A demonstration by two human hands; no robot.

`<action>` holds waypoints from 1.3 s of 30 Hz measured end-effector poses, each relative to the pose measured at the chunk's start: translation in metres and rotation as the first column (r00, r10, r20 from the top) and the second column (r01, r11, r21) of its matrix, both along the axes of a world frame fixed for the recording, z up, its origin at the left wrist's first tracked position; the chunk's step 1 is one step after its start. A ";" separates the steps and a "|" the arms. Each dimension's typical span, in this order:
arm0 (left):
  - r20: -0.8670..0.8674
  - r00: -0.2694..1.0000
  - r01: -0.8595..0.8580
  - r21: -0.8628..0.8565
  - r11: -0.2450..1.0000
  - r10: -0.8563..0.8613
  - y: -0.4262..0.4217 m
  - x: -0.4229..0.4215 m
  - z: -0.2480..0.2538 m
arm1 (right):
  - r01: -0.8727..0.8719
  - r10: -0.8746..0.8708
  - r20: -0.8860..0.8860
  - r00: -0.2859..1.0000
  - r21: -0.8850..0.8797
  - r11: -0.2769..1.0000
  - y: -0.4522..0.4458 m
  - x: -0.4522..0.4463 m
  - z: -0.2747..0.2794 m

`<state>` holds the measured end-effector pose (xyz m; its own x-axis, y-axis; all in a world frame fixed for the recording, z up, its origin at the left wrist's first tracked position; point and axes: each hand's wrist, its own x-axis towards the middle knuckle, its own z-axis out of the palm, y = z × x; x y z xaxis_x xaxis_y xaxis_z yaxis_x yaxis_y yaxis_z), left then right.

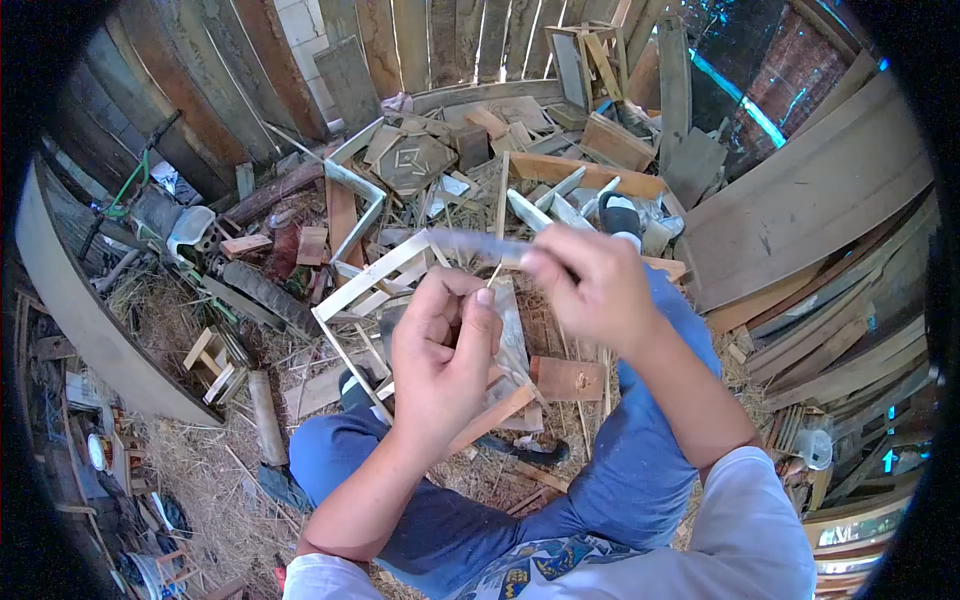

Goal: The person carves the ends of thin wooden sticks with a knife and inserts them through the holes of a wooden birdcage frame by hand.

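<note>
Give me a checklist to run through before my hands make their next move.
1. Left hand has the thin stick: ok, pinched at the fingertips.
2. Right hand has the long tool: ok, gripped at one end.
3. Tool's edge faces away from the left hand: cannot tell, motion blur.
4. Gap between tool and left hand is safe: cannot tell; they appear close, but one view hides the depth.
5. Space beneath the hands is free: not ok, the wooden frame is there.
6. Floor is tidy: not ok, straw and wood pieces litter it.
</note>
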<state>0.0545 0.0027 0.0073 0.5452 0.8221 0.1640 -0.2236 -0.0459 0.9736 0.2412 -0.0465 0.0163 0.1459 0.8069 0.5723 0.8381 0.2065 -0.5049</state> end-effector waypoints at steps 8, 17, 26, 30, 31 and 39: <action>0.009 1.000 0.007 0.018 1.000 -0.008 0.000 0.004 -0.004 | -0.137 0.136 -0.052 0.989 -0.020 0.990 -0.004 -0.005 -0.005; 0.060 0.998 0.019 0.004 1.000 -0.019 0.000 0.001 -0.004 | -0.223 0.221 0.060 0.973 0.016 0.975 -0.002 -0.005 -0.003; 0.078 0.996 0.042 -0.013 0.999 -0.040 -0.004 0.000 -0.002 | -0.188 0.188 0.056 0.981 0.001 0.982 -0.005 -0.001 0.000; 0.076 0.997 0.037 -0.045 0.998 -0.033 -0.004 0.000 -0.004 | -0.200 0.199 0.050 0.979 0.020 0.980 -0.004 0.000 -0.002; 0.092 0.995 0.055 -0.054 0.997 -0.049 -0.004 -0.001 -0.004 | -0.185 0.184 0.064 0.981 0.003 0.983 -0.004 0.000 0.000; 0.061 0.997 0.044 -0.091 0.995 -0.039 0.002 0.001 -0.002 | -0.093 0.095 0.079 0.992 -0.028 0.995 -0.002 0.003 -0.002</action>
<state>0.0556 0.0052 0.0054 0.5706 0.8122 0.1211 -0.2807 0.0543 0.9583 0.2442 -0.0481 0.0146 0.0230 0.8286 0.5593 0.8537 0.2748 -0.4423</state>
